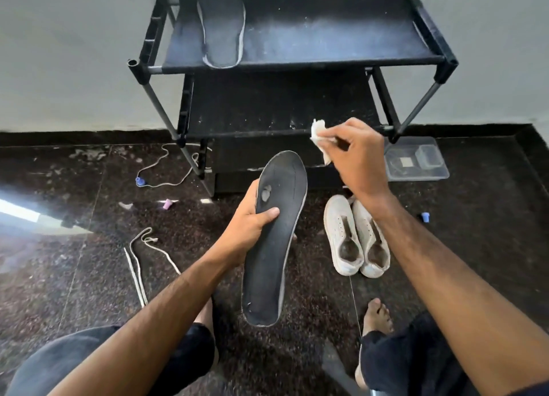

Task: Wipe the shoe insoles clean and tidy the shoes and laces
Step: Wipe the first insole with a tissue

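My left hand (251,222) grips a dark grey insole (274,247) by its left edge, thumb across its face, holding it upright above the floor. A worn pale patch shows near the insole's toe end. Up and to the right, my right hand (356,158) pinches a crumpled white wipe (319,135), clear of the insole. A second dark insole (221,21) lies on the top shelf of the black shoe rack (326,39). Two white shoes (355,236) without laces stand side by side on the floor at right. One white lace (139,262) lies at left, another lace (166,170) near the rack's leg.
A clear plastic box (416,158) sits on the dark speckled floor beside the rack's right leg. Small blue caps (141,181) and a pink piece (167,204) lie scattered on the floor. My bare feet and knees are at the bottom of the view.
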Motion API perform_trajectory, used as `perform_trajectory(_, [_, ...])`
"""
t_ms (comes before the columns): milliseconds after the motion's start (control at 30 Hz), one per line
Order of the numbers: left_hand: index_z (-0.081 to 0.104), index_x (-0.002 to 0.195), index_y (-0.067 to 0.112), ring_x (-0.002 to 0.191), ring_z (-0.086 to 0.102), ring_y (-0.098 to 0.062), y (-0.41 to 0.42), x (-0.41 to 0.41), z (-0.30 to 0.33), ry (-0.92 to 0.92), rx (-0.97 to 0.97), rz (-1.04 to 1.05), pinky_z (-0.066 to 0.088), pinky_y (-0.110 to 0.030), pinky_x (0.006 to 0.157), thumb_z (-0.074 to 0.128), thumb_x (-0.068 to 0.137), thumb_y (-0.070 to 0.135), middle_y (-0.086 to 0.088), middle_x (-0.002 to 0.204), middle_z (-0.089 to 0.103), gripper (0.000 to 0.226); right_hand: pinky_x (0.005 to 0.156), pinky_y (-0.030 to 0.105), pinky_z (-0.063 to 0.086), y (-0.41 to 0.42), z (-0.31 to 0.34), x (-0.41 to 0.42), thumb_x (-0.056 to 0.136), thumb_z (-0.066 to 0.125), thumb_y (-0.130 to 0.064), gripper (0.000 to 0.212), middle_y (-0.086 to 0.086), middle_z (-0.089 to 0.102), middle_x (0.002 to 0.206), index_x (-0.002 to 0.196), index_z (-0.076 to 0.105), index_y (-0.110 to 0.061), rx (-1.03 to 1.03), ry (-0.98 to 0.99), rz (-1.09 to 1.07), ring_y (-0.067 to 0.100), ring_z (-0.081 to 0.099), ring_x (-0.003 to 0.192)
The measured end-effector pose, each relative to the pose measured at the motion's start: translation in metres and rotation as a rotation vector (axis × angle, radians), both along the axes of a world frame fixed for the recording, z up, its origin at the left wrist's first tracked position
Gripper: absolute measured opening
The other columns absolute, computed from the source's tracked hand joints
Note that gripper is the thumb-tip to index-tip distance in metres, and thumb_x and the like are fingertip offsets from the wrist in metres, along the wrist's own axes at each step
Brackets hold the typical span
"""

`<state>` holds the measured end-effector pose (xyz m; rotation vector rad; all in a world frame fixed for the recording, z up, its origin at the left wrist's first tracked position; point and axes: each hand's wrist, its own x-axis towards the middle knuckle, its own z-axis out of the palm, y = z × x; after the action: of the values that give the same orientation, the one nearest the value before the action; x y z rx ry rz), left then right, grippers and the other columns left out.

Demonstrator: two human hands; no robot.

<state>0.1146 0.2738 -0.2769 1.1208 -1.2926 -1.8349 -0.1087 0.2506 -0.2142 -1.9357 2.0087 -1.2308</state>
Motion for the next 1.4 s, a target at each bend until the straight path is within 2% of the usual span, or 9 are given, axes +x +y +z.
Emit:
perform_trajectory(133, [0.046,0.143,0.031,0.114,0.057,-0.057,-0.005,-0.006,0.009,-0.005,-0.002,-0.005,0.048,-0.068,0.097,0.059,0.091,0.004,-0.021,0.139,0.057,0.06,0.083,0.023,0.055,0.015,0.009,0.03,0.09,0.075,-0.005,0.021,0.006,0.07,0.101,0.11,0.078,-0.006,0.06,0.031,0.321,0.013,0.066,0.092])
perform_trajectory(200, [0.042,0.146,0.024,0.117,0.062,-0.042,-0.003,-0.011,0.014,-0.013,-0.034,-0.032,0.05,-0.061,0.102,0.053,0.096,-0.005,-0.019,0.14,0.056,0.059,0.082,0.027,0.056,0.025,0.003,0.041,0.09,0.072,-0.001,0.021,0.006,0.068,0.1,0.11,0.078,-0.005,0.113,0.084,0.415,0.015,0.066,0.092])
perform_trajectory(400, [0.037,0.15,0.019,0.138,0.05,-0.018,0.001,-0.013,0.019,-0.05,-0.165,-0.11,0.041,-0.038,0.115,0.055,0.09,-0.002,-0.003,0.146,0.053,0.066,0.077,0.037,0.056,0.026,0.007,0.027,0.086,0.073,-0.001,0.017,0.004,0.066,0.089,0.1,0.079,-0.01,0.02,0.214,0.243,0.02,0.062,0.086])
perform_trajectory(533, [0.043,0.145,0.028,0.131,0.055,-0.035,0.002,-0.014,0.019,-0.02,-0.083,-0.077,0.043,-0.062,0.109,0.058,0.088,0.007,-0.005,0.143,0.057,0.064,0.073,0.034,0.057,0.025,0.011,0.006,0.087,0.079,-0.007,0.02,0.002,0.068,0.092,0.106,0.079,-0.01,-0.004,0.036,0.028,0.013,0.064,0.082])
perform_trajectory(733, [0.047,0.141,0.024,0.132,0.051,-0.046,0.004,-0.02,0.019,0.02,-0.06,-0.043,0.037,-0.069,0.11,0.061,0.087,0.005,-0.02,0.141,0.056,0.059,0.08,0.032,0.058,0.036,0.003,0.038,0.09,0.075,-0.006,0.018,0.002,0.069,0.098,0.107,0.078,-0.007,0.065,0.135,0.416,0.015,0.066,0.091])
perform_trajectory(900, [0.043,0.144,0.022,0.133,0.055,-0.026,0.003,-0.015,0.016,0.025,-0.094,-0.088,0.044,-0.047,0.112,0.059,0.087,0.003,-0.01,0.142,0.057,0.063,0.071,0.042,0.057,0.021,-0.008,0.026,0.089,0.073,-0.008,0.008,0.006,0.066,0.089,0.095,0.078,-0.007,0.027,0.176,0.251,0.022,0.065,0.081])
perform_trajectory(1067, [0.039,0.145,0.014,0.088,0.073,-0.042,-0.002,-0.012,0.014,0.092,-0.006,-0.046,0.062,-0.045,0.07,0.048,0.099,-0.009,-0.023,0.136,0.059,0.053,0.071,0.032,0.055,0.017,-0.002,0.013,0.086,0.081,-0.012,0.014,0.002,0.068,0.089,0.1,0.079,-0.009,-0.002,-0.015,0.103,0.013,0.064,0.079])
perform_trajectory(1233, [0.04,0.147,0.011,0.113,0.06,-0.057,-0.003,-0.013,0.01,0.129,0.02,0.039,0.052,-0.066,0.095,0.055,0.093,-0.003,-0.03,0.136,0.056,0.058,0.077,0.029,0.057,0.028,-0.012,0.033,0.088,0.078,-0.007,0.015,0.001,0.065,0.091,0.103,0.08,-0.008,0.126,0.097,0.425,0.012,0.065,0.084])
perform_trajectory(1400, [0.04,0.146,0.011,0.089,0.071,-0.049,-0.002,-0.009,0.011,0.147,0.019,0.007,0.061,-0.046,0.073,0.051,0.094,-0.006,-0.031,0.133,0.058,0.056,0.074,0.04,0.058,0.017,-0.015,0.023,0.086,0.076,-0.003,0.011,0.007,0.064,0.087,0.097,0.08,-0.005,0.106,0.171,0.27,0.021,0.064,0.08])
